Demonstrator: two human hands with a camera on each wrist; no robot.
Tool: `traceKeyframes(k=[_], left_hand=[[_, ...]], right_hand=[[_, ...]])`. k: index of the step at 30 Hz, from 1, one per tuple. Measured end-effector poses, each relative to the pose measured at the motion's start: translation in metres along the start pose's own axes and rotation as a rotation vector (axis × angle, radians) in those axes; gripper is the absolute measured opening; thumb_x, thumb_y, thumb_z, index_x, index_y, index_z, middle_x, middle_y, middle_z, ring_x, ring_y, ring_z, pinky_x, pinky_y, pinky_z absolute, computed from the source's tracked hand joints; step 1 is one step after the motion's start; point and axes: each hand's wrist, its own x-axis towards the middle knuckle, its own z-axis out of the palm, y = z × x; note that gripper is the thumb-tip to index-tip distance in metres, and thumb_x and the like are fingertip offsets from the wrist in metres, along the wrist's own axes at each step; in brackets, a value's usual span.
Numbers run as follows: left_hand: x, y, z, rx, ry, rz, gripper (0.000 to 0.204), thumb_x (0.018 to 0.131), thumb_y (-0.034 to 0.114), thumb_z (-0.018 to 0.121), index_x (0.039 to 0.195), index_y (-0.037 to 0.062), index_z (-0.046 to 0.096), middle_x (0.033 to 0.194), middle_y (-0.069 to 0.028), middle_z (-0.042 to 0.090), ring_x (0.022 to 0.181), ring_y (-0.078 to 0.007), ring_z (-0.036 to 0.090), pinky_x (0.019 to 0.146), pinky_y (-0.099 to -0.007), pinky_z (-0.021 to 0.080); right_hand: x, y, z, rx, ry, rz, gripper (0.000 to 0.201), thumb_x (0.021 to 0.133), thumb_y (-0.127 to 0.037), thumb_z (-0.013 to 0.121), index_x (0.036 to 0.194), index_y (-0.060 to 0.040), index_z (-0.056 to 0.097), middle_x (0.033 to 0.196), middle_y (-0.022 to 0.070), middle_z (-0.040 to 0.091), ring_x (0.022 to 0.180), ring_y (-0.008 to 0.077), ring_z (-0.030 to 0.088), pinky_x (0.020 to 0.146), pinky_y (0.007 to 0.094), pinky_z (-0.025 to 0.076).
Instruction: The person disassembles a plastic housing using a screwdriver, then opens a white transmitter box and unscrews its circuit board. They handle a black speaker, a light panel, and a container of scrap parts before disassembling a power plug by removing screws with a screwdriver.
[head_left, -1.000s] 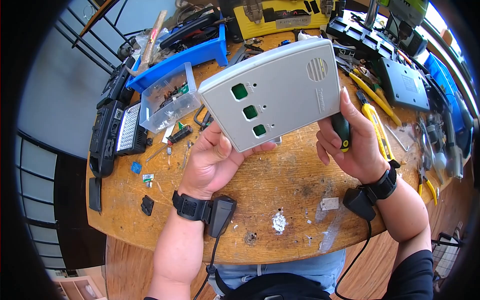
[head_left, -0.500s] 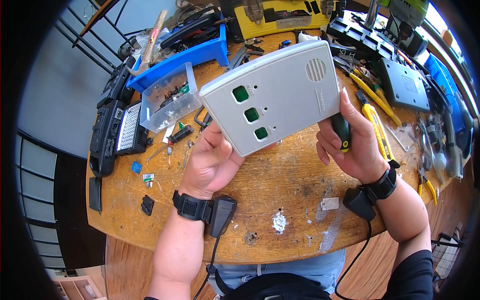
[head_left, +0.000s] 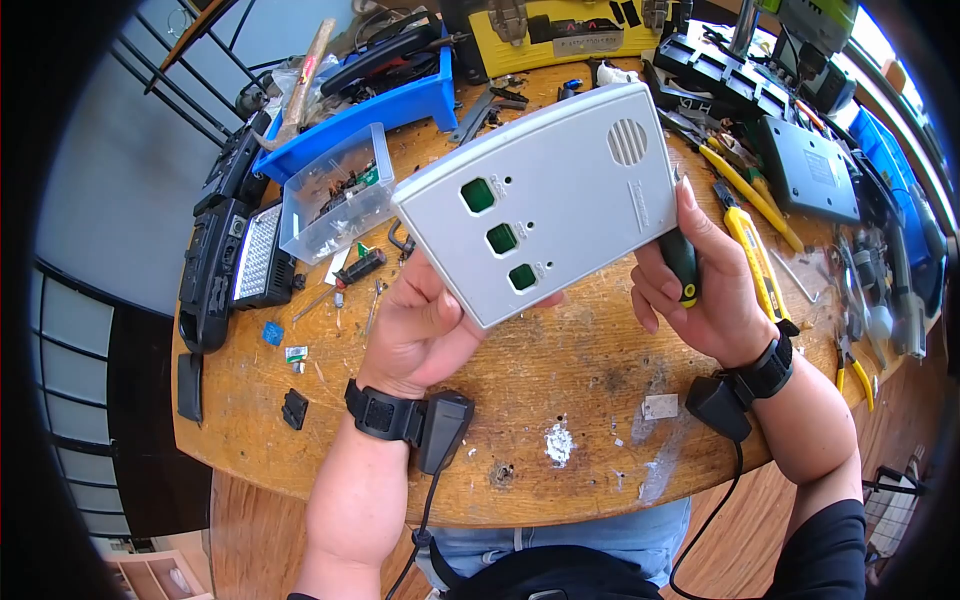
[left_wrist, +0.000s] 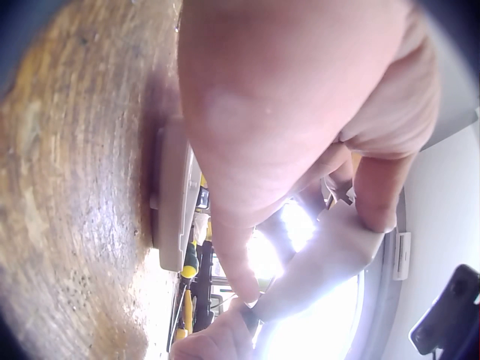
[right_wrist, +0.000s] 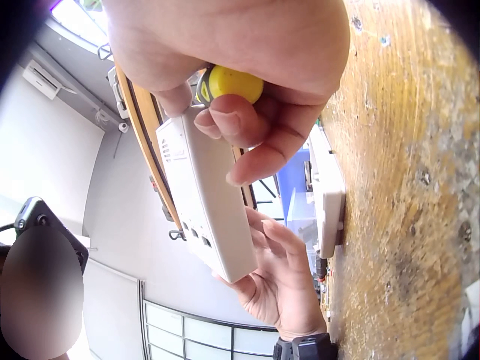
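Note:
A pale grey plastic housing (head_left: pixel 585 200) is held up tilted over the bench. Green shows through its three square windows, and a round slotted grille sits near its upper right corner. My left hand (head_left: pixel 415 325) grips its lower left corner, thumb on the front and fingers behind. My right hand (head_left: pixel 715 280) curls its fingers round a dark green screwdriver handle (head_left: pixel 682 262) with a yellow end (right_wrist: pixel 234 84). The right thumb lies against the housing's right edge. The screwdriver's shaft is mostly hidden. Another pale casing (right_wrist: pixel 328 195) lies on the bench, hidden in the head view.
Left of the hands stand a clear plastic bin (head_left: pixel 335 200) of small parts, a blue tray (head_left: pixel 400 105) and a black-handled screwdriver (head_left: pixel 362 266). To the right lie a yellow utility knife (head_left: pixel 755 260) and yellow-handled pliers (head_left: pixel 855 375). A yellow toolbox (head_left: pixel 570 40) stands behind.
The housing has tilted and shifted slightly left, its lower left corner a little lower. Both hands keep nearly the same place and hold.

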Motion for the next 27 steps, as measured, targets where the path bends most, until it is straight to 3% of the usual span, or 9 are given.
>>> traceKeyframes(k=[8,11,13,17,19,27], left_hand=[[-0.0015,-0.0004,-0.0006,-0.013,0.017,-0.008,0.062,0.083,0.016,0.064,0.137,0.0093,0.036,0.139,-0.0142,0.039,0.126,-0.0355,0.039,0.098,-0.0621,0.032],[-0.0019,-0.0006,-0.0021,-0.009,0.015,-0.01,0.059,0.083,0.015,0.064,0.136,0.0096,0.039,0.139,-0.0138,0.039,0.127,-0.0354,0.039,0.098,-0.0622,0.033],[-0.0021,-0.0006,-0.0025,-0.001,0.007,-0.014,0.058,0.083,0.016,0.064,0.135,0.0097,0.04,0.139,-0.0136,0.039,0.127,-0.0354,0.039,0.097,-0.0623,0.033],[-0.0017,-0.0003,-0.0015,0.008,-0.003,-0.013,0.056,0.082,0.016,0.065,0.133,0.0097,0.043,0.139,-0.0136,0.04,0.126,-0.0354,0.04,0.096,-0.0621,0.034],[-0.0015,0.0,-0.0014,0.012,-0.014,-0.013,0.056,0.082,0.017,0.065,0.133,0.0098,0.043,0.139,-0.0136,0.04,0.126,-0.0355,0.04,0.096,-0.062,0.035],[-0.0016,-0.0013,-0.0019,0.004,-0.015,-0.016,0.054,0.083,0.015,0.064,0.133,0.0111,0.043,0.139,-0.0131,0.039,0.126,-0.0355,0.039,0.097,-0.0619,0.034]], right_hand=[[0.0003,-0.0003,-0.0006,0.026,0.011,-0.007,0.047,0.095,-0.049,0.037,0.104,-0.0047,0.051,0.051,-0.0009,0.038,0.039,0.0086,0.035,0.045,0.0275,0.043],[0.0007,-0.0003,-0.0006,-0.011,0.023,-0.011,0.046,0.097,-0.049,0.029,0.109,-0.0094,0.049,0.05,-0.0006,0.035,0.037,0.0092,0.033,0.042,0.0282,0.043],[0.0002,-0.0002,-0.001,0.013,0.001,-0.032,0.047,0.095,-0.049,0.037,0.105,-0.0043,0.051,0.051,-0.0011,0.038,0.039,0.0082,0.035,0.045,0.027,0.043],[0.0001,-0.0007,-0.0008,0.01,0.005,-0.038,0.047,0.095,-0.049,0.038,0.107,-0.0047,0.05,0.051,-0.0013,0.038,0.039,0.0079,0.035,0.045,0.0265,0.043],[0.0004,-0.0011,0.0001,-0.022,0.014,-0.037,0.047,0.097,-0.049,0.029,0.108,-0.0092,0.05,0.05,-0.0009,0.035,0.037,0.0089,0.033,0.042,0.0276,0.043],[0.0002,-0.002,0.002,-0.035,0.027,-0.04,0.046,0.097,-0.049,0.028,0.108,-0.0095,0.049,0.05,-0.001,0.035,0.037,0.0088,0.032,0.041,0.0277,0.043]])
